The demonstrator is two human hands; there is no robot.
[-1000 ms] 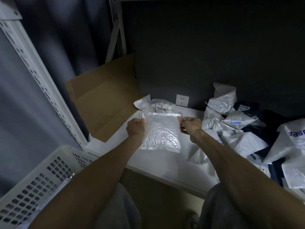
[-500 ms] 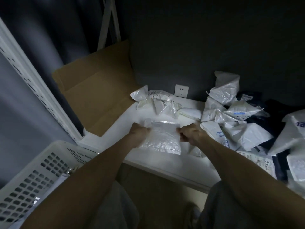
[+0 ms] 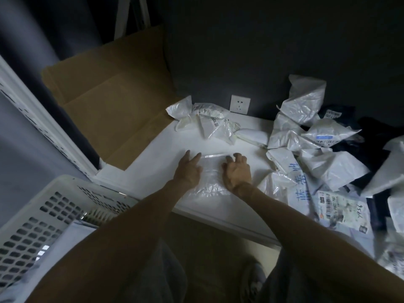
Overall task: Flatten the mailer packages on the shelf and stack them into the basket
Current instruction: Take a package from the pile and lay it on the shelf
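Bag (image 3: 211, 180) made of clear bubbly plastic lies flat on the white shelf (image 3: 153, 162), close to the near edge, partly under both hands. The left hand (image 3: 188, 169) rests on its left side with fingers straight and spread. The right hand (image 3: 237, 171) presses on its right side with fingers bent a little, tips down, not wrapped around anything. This bag looks very light, soft and squishy, and its skin looks smooth, so it may slide on the shelf or puff back up when the hands let go. A good place to hold it looks like the two side edges, pinched gently, so it stays flat when lifted. Just to the right lies a pile of bags (image 3: 328, 167), white and wrinkled, some with labels. More crumpled bags (image 3: 207, 123) sit farther back, by a wall plug (image 3: 239, 104). Brown cardboard (image 3: 113, 110) leans at the far left. The white basket (image 3: 65, 193) with holes waits at the near left, below the shelf.
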